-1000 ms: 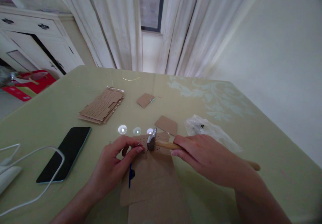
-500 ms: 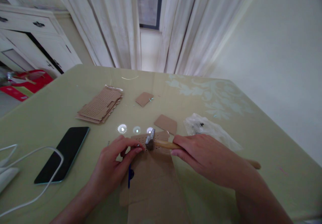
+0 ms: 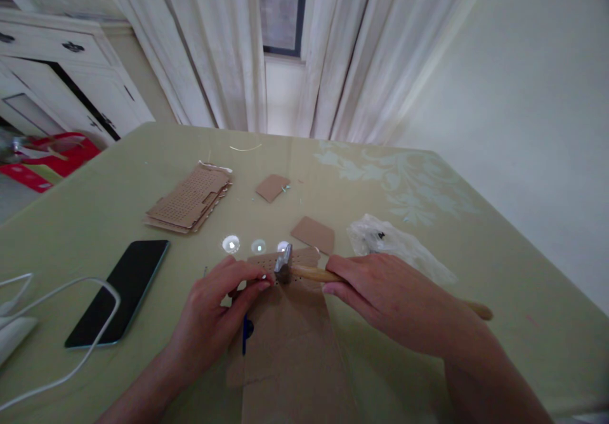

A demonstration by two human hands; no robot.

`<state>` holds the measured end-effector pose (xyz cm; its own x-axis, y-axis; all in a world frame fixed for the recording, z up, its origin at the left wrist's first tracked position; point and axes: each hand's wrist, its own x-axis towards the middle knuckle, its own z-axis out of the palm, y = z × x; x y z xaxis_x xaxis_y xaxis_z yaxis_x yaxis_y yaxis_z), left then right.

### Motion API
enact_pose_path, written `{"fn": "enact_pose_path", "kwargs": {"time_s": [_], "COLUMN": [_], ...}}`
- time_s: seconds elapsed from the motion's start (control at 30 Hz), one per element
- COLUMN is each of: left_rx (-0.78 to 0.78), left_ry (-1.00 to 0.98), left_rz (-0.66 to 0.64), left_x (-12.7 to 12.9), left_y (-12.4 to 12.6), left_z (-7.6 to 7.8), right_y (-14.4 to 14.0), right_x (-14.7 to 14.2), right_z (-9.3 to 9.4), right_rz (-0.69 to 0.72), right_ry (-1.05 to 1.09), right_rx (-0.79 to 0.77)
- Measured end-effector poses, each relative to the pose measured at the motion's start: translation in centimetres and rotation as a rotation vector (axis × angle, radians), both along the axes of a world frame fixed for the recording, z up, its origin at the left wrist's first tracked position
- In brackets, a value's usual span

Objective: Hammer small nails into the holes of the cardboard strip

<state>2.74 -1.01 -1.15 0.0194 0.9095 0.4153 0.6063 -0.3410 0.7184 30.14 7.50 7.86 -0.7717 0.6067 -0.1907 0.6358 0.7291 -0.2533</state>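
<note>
Hammer (image 3: 285, 265) in right hand (image 3: 380, 294) meets cardboard (image 3: 290, 322) by left hand (image 3: 214, 313).

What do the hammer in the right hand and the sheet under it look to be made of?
Small hammer: grey head with a dull metallic sheen, likely steel; pale tan handle, matte, looks like wood. The right hand closes round it. Brown perforated sheet: flat matte brown with rows of small holes, apparently cardboard; the left hand pinches something tiny on it.

So the cardboard sheet (image 3: 285, 341) lies on the table (image 3: 499, 271) right up front, phone (image 3: 118, 291) off to its left. Behind it sit two cardboard scraps (image 3: 314, 233), a punched stack (image 3: 190, 198) far-left, plastic bag (image 3: 394, 246) on the right.
</note>
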Motion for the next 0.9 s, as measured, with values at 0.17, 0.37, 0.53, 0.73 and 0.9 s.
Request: {"fn": "enact_pose_path", "kwargs": {"time_s": [0.17,0.37,0.53,0.73,0.9], "left_rx": [0.032,0.072,0.054,0.031,0.010], "left_ry": [0.011,0.009,0.019,0.009,0.026], "left_rz": [-0.020,-0.062,-0.075,-0.062,-0.080], "left_x": [0.2,0.4,0.1,0.2,0.2], "left_y": [0.0,0.1,0.0,0.0,0.0], "left_z": [0.0,0.1,-0.4,-0.3,0.2], "right_y": [0.0,-0.7,-1.5,-1.6,-1.4], "right_x": [0.6,0.4,0.0,0.1,0.0], "right_z": [0.8,2.3,1.8,2.1,1.5], "right_rz": [-0.035,-0.104,-0.018,-0.072,-0.025], "right_ry": [0.074,0.400,0.261,0.353,0.192], "right_rx": [0.092,0.062,0.055,0.048,0.031]}}
